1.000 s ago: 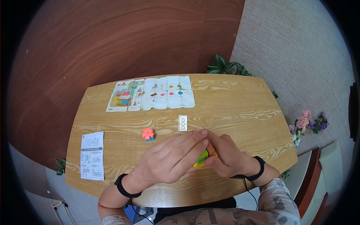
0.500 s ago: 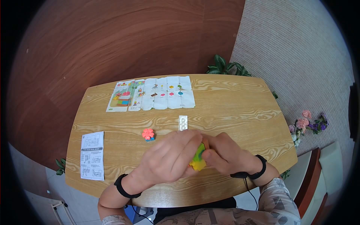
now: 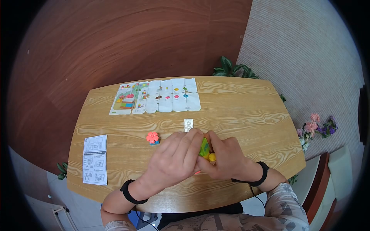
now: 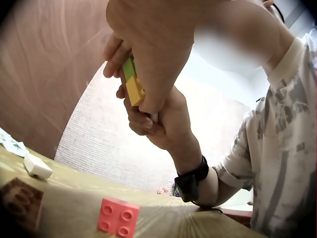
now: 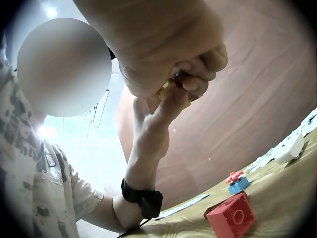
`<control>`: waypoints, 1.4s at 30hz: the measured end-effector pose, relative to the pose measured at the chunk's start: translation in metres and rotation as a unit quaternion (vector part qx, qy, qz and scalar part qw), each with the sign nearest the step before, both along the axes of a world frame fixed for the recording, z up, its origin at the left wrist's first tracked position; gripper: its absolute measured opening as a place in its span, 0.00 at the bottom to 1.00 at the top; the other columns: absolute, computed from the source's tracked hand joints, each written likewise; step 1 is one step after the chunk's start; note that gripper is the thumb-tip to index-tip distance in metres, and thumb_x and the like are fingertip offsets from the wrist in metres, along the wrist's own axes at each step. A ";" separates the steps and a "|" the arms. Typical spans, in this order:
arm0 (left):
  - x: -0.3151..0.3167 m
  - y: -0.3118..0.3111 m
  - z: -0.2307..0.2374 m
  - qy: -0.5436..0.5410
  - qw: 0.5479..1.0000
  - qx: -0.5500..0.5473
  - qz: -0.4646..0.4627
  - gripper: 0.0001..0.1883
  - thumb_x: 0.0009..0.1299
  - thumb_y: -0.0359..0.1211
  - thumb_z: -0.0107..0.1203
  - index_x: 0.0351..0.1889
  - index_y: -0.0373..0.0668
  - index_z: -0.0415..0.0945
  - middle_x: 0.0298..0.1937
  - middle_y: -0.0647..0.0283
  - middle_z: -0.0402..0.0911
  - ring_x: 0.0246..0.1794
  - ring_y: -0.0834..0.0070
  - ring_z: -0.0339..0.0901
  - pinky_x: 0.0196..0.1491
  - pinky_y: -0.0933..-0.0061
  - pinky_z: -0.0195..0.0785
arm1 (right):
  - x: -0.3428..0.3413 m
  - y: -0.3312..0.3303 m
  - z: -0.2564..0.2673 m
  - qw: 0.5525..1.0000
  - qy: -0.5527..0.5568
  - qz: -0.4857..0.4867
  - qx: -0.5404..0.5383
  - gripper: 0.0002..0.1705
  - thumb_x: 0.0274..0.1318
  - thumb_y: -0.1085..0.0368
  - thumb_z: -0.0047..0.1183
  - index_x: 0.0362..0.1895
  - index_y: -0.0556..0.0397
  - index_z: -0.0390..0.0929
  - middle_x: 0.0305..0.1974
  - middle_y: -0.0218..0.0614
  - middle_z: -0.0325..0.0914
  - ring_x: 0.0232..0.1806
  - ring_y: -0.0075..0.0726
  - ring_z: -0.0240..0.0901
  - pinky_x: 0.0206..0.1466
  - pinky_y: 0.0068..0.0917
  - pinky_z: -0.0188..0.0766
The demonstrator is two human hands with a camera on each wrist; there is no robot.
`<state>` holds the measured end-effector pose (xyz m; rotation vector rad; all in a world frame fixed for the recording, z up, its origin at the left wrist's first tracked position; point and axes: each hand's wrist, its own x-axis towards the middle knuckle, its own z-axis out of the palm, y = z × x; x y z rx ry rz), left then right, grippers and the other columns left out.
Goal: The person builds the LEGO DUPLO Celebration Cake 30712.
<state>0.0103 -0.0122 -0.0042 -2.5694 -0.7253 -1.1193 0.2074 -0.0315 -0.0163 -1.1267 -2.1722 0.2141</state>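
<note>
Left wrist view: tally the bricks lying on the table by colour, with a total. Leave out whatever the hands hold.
White brick: 1
Brown brick: 1
Pinkish-red brick: 1
Total: 3

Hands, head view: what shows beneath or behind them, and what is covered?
A sliver of red brick shows between left hand and right hand, and part of the white brick beyond; the rest is covered. The left wrist view's brown brick is hidden here.
</note>
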 end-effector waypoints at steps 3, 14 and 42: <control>-0.001 0.000 -0.004 0.006 1.000 0.009 0.006 0.28 0.60 0.36 0.61 0.56 0.27 0.75 0.51 0.46 0.81 0.46 0.55 0.81 0.54 0.59 0.77 | 0.001 0.000 -0.002 1.000 0.000 0.008 0.016 0.28 0.57 0.49 0.62 0.44 0.64 0.72 0.14 0.43 0.73 0.13 0.50 0.73 0.18 0.42 0.68; -0.001 -0.007 0.001 0.014 0.997 -0.068 0.027 0.28 0.56 0.38 0.63 0.53 0.34 0.74 0.42 0.55 0.75 0.39 0.60 0.75 0.47 0.62 0.68 | 0.005 0.003 0.009 0.996 -0.018 0.088 -0.022 0.32 0.60 0.44 0.62 0.49 0.61 0.72 0.17 0.43 0.74 0.16 0.50 0.75 0.20 0.41 0.69; -0.008 -0.013 0.008 -0.054 0.965 -0.245 -0.075 0.32 0.61 0.38 0.73 0.57 0.34 0.68 0.51 0.51 0.77 0.46 0.52 0.79 0.49 0.56 0.71 | 0.025 0.006 0.029 0.995 0.002 0.096 0.005 0.25 0.49 0.48 0.73 0.40 0.50 0.76 0.23 0.35 0.79 0.21 0.45 0.79 0.24 0.36 0.73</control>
